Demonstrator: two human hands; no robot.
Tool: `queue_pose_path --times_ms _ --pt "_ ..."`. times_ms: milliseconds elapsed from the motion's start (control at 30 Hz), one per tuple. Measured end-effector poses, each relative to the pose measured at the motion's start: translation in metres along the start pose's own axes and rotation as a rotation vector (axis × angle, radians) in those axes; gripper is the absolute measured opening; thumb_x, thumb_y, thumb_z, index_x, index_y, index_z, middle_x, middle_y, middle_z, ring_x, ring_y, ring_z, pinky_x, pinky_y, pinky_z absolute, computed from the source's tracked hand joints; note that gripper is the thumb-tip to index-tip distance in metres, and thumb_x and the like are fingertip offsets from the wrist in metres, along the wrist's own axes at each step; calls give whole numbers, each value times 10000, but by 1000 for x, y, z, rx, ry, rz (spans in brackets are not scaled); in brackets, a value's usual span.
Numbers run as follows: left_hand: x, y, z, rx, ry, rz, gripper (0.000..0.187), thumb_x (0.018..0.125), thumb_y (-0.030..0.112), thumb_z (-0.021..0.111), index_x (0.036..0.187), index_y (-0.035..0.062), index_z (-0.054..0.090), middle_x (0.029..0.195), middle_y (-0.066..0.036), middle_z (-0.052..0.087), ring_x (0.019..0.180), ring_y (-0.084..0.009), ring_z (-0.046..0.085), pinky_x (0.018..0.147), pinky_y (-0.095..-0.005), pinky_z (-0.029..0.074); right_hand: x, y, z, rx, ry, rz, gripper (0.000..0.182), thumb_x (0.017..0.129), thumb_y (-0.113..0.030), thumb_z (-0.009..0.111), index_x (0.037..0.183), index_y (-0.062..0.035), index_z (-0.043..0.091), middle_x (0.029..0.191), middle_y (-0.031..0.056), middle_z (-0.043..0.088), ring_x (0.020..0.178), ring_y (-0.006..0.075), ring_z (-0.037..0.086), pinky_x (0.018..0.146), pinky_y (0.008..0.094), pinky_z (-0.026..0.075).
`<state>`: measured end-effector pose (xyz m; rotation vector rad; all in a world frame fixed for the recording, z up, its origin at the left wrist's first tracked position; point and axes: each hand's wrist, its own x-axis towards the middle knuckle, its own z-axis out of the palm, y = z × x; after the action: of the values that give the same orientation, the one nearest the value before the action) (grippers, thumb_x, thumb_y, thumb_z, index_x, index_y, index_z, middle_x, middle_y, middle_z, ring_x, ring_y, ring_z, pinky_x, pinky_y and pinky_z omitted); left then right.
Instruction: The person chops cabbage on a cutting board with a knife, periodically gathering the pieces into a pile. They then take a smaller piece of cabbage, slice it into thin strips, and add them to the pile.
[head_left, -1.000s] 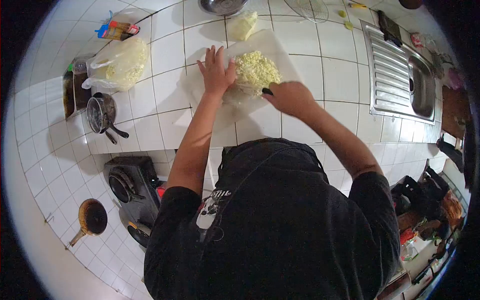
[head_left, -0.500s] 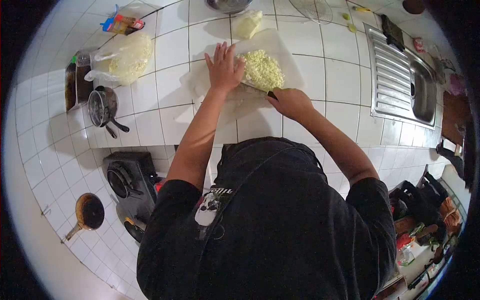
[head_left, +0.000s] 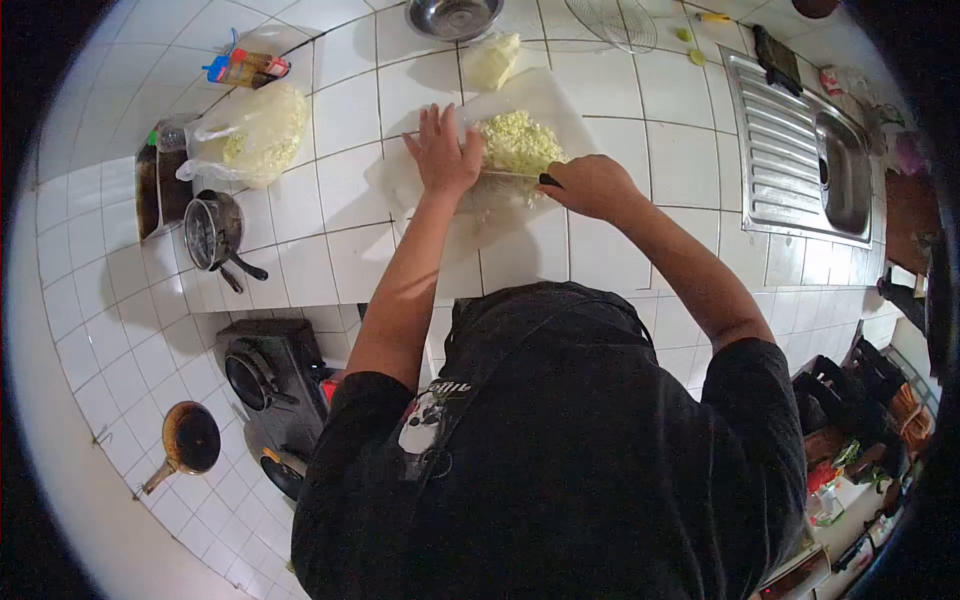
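Many white tiles (head_left: 340, 100), steel sink (head_left: 845, 170).

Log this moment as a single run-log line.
left hand: flat beside pile of chopped pale-yellow vegetable | right hand: gripping black-handled knife | surface: white cutting board

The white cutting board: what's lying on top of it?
On the cutting board lies a pile of chopped pale-yellow vegetable. The left hand rests flat beside it; the right hand grips a knife. The board beneath hands and pile is hidden.
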<state>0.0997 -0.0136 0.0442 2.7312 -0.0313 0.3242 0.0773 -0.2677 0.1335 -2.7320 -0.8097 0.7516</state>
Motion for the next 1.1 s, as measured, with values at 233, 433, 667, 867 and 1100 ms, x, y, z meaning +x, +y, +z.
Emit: queue_pose_path --times_ms 233,433,667,867,1100 --pt "3 -4 -5 -55 -57 -11 571 983 397 530 1438 56 474 1530 -246 435 1471 -416 342 1156 -739 126 -6 -8 -7 -2 18 15 447 1014 -487 508 988 -74 676 820 162 726 811 357 724 748 513 566" --pt "-2 13 -48 -96 30 147 527 1006 357 514 1423 38 474 1530 -251 417 1464 -418 345 1161 -729 111 -38 -38 24 263 45 157 457 1012 -488 520 996 -54 660 821 194 719 791 403 708 731 525 556" --pt "-74 -21 -58 -278 185 -134 552 1008 294 516 1468 6 415 1569 -261 361 1491 -423 293 1177 -687 129 -53 -55 56 515 157 198 461 1010 -468 560 901 -24 624 753 231 674 750 450 667 696 557 512" --pt "-129 -63 -36 -96 114 -519 641 999 286 522 1527 -17 320 1588 -279 323 1520 -430 226 1193 -673 120 -70 -36 51 494 -9 164 498 1011 -503 520 955 -29 663 855 218 708 846 430 688 781 541 528" --pt "-124 -51 -32 51 72 -512 663 1009 302 481 1545 -36 288 1606 -266 302 1531 -425 210 1178 -708 95 -81 -15 29 296 -149 81 486 1004 -506 509 914 -62 685 853 196 716 856 416 695 779 531 538"
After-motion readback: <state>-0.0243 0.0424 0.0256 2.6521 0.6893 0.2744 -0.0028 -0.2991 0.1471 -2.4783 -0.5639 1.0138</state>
